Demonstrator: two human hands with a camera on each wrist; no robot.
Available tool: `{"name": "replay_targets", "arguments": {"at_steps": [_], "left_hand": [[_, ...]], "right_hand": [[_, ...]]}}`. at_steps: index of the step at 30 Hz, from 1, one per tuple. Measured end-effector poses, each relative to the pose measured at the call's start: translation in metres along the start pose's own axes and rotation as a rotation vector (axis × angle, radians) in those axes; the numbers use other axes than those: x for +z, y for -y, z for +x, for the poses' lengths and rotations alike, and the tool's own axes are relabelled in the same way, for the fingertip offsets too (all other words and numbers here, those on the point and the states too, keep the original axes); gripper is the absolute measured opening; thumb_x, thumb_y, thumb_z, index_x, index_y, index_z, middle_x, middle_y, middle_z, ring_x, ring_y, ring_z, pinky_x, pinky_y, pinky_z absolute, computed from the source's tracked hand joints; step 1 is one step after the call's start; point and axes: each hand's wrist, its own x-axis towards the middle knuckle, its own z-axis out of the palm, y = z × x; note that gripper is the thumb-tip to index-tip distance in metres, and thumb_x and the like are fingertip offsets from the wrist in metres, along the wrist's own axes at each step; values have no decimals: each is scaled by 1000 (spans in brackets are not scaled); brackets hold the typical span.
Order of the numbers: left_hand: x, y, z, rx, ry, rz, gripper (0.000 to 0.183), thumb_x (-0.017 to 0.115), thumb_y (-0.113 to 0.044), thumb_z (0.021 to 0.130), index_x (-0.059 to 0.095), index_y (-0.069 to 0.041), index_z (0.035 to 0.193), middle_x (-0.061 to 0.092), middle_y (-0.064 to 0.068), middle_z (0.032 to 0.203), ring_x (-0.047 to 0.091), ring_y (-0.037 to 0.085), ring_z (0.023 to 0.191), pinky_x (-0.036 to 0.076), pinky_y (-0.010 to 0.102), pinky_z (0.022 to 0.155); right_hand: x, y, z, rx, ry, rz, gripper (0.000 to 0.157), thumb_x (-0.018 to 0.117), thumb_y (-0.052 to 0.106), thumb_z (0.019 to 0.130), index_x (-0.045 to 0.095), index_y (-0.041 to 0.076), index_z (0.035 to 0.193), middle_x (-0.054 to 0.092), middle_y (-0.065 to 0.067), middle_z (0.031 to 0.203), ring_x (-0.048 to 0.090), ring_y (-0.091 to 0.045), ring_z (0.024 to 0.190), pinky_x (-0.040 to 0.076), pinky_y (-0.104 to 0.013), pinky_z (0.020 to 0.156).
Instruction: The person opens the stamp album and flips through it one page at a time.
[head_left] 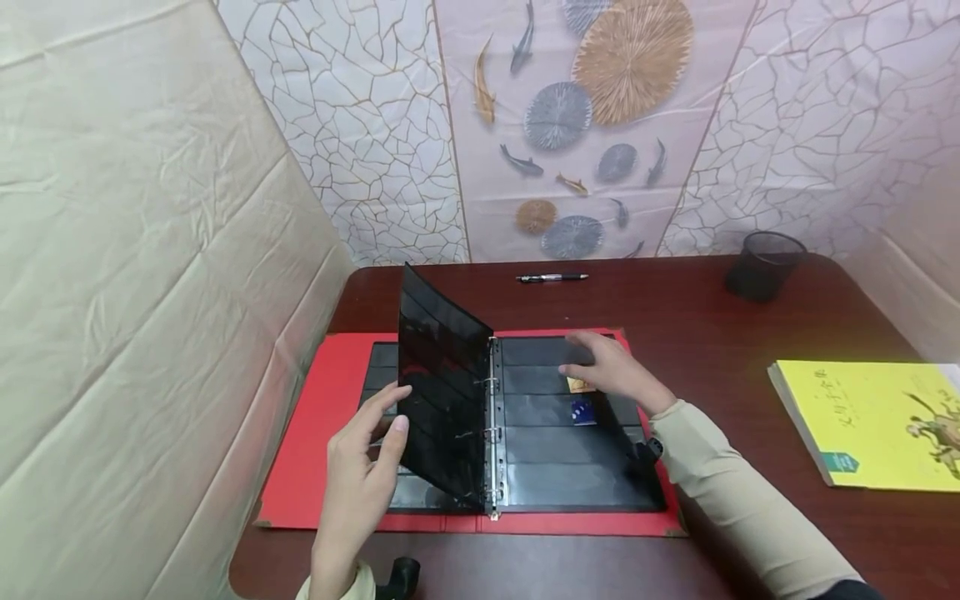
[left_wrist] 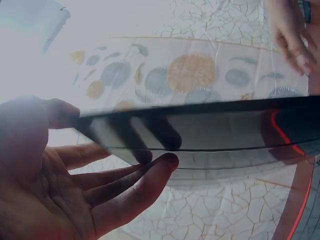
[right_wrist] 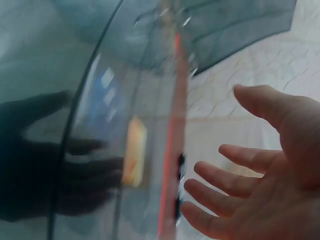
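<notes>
A red ring binder [head_left: 300, 433] lies spread on the table, a stamp album with black pocket pages. My left hand [head_left: 360, 475] holds the outer edge of one black page [head_left: 442, 383], which stands raised over the binder's left half. The left wrist view shows the thumb and fingers on either side of this page [left_wrist: 215, 125]. Over the right-hand page [head_left: 547, 450] hovers my right hand [head_left: 618, 371], fingers spread and nothing in them. Under it a yellowish stamp [head_left: 579, 385] and a dark blue stamp [head_left: 582, 412] sit in pockets. Metal rings [head_left: 492, 433] run down the middle.
A black pen [head_left: 552, 277] lies behind the binder. At the back right stands a black mesh cup [head_left: 763, 267]. A yellow book [head_left: 877, 425] lies to the right. Patterned cloth [head_left: 375, 125] hangs behind the table, and pale cloth [head_left: 150, 292] borders the left.
</notes>
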Motion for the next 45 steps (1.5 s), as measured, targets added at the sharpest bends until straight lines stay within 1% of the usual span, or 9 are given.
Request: {"name": "replay_targets", "arguments": {"at_steps": [2, 6, 10, 16, 22, 26, 34, 38, 45], "left_hand": [[-2, 1, -3, -16, -16, 6, 32, 62, -7, 99, 67, -7, 131, 60, 12, 139, 62, 16, 68, 56, 30, 58], [-5, 4, -6, -30, -45, 49, 33, 66, -10, 97, 67, -5, 130, 60, 14, 139, 68, 27, 100, 58, 48, 75], [-6, 9, -8, -57, -74, 73, 39, 69, -11, 95, 65, -2, 133, 60, 18, 138, 55, 37, 129, 46, 65, 96], [-9, 19, -14, -150, -102, 87, 49, 71, -12, 95, 58, -2, 141, 57, 18, 142, 50, 36, 134, 40, 65, 102], [-13, 31, -17, -231, -110, 114, 55, 74, -4, 90, 57, -4, 143, 55, 18, 145, 47, 37, 136, 42, 66, 100], [-14, 39, -17, -262, -98, 146, 59, 72, 7, 87, 56, -4, 144, 53, 18, 146, 48, 38, 135, 52, 58, 89], [-16, 60, -21, -347, -79, 177, 61, 70, 8, 87, 54, -5, 145, 52, 19, 147, 52, 38, 127, 53, 47, 77], [-18, 68, -23, -404, -60, 198, 61, 70, 5, 88, 53, -4, 146, 52, 19, 147, 52, 38, 125, 44, 40, 66], [-23, 82, -24, -508, 21, 270, 61, 71, -2, 87, 52, 0, 145, 49, 24, 148, 42, 43, 138, 42, 63, 99]], "right_hand": [[-2, -11, 1, 33, 24, -58, 72, 72, 24, 95, 38, -10, 149, 41, -31, 150, 40, -47, 137, 36, -63, 107], [-3, -30, 3, 98, 61, -150, 84, 77, 25, 90, 33, -13, 150, 34, -36, 152, 35, -50, 139, 33, -64, 109], [-2, -43, 3, 149, 86, -181, 93, 83, 26, 85, 31, -13, 151, 26, -37, 155, 27, -52, 142, 29, -65, 111], [-2, -53, 6, 201, 129, -192, 102, 84, 35, 84, 26, -13, 153, 11, -34, 161, 18, -52, 146, 26, -65, 112], [-7, -59, 8, 187, 187, -198, 109, 85, 41, 81, 23, -12, 154, 10, -35, 161, 18, -53, 145, 26, -66, 111], [-8, -62, 8, 191, 187, -207, 112, 86, 42, 80, 22, -14, 153, 15, -37, 159, 24, -55, 141, 28, -66, 110], [-10, -60, 9, 174, 166, -263, 114, 89, 42, 76, 26, -14, 152, 23, -37, 157, 26, -54, 142, 28, -65, 111], [-12, -61, 9, 158, 156, -287, 114, 89, 42, 75, 27, -13, 153, 26, -36, 156, 28, -53, 142, 29, -64, 111], [-13, -58, 11, 144, 165, -328, 110, 90, 40, 75, 31, -13, 151, 31, -37, 154, 35, -51, 139, 32, -62, 110]]}}
